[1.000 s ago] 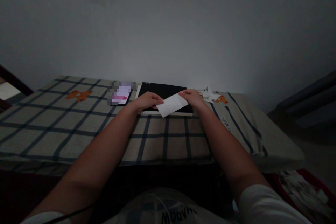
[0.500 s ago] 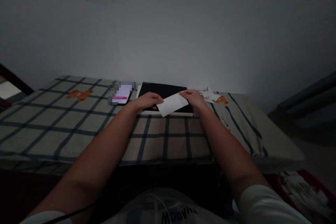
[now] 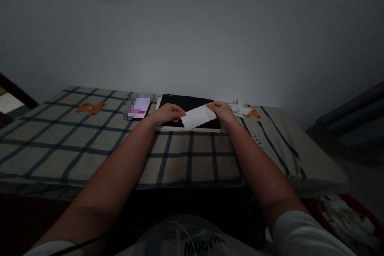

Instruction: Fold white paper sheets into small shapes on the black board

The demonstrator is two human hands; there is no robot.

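Note:
A folded white paper (image 3: 197,117) is held between both hands over a black flat pad (image 3: 186,106) with a white border, which lies on a checked cloth surface (image 3: 90,144). My left hand (image 3: 167,113) pinches the paper's left end with curled fingers. My right hand (image 3: 221,111) grips its upper right corner, fingers closed on it. The paper is tilted, its left end lower.
A phone with a lit screen (image 3: 138,108) lies left of the pad. Folded white paper pieces (image 3: 239,108) sit right of the pad near an orange bear print. A plain wall rises behind. Red fabric with white scraps (image 3: 345,212) is at lower right.
The paper has lifted slightly and moved a little away from me with both hands; otherwise the scene is the same.

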